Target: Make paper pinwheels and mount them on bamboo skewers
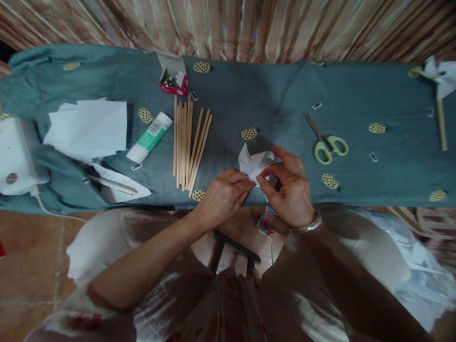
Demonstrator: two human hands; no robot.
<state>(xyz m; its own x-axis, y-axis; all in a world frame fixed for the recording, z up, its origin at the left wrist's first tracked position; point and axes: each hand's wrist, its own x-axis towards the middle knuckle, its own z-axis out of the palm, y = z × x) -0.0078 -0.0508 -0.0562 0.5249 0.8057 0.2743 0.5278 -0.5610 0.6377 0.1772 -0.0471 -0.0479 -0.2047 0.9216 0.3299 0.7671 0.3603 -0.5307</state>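
Near the front edge of the cloth-covered table lies a white paper pinwheel (254,164), its cut points partly folded in toward the middle. My left hand (225,194) is closed, its fingertips pinching the pinwheel's lower left edge. From the other side, my right hand (289,187) grips the paper with thumb and forefinger close to the centre, while its other fingers curl over the right-hand flap. Part of the paper is hidden under the right hand. Open green-handled scissors (329,145) lie to the right of my hands, and thin wooden sticks (183,142) lie to the left.
A red box of metal pins (174,84) stands open at the back. A glue tube (149,137), stacked white paper sheets (96,123) and a white device with a cable (21,152) are on the left. A pinwheel on a stick (441,118) lies far right.
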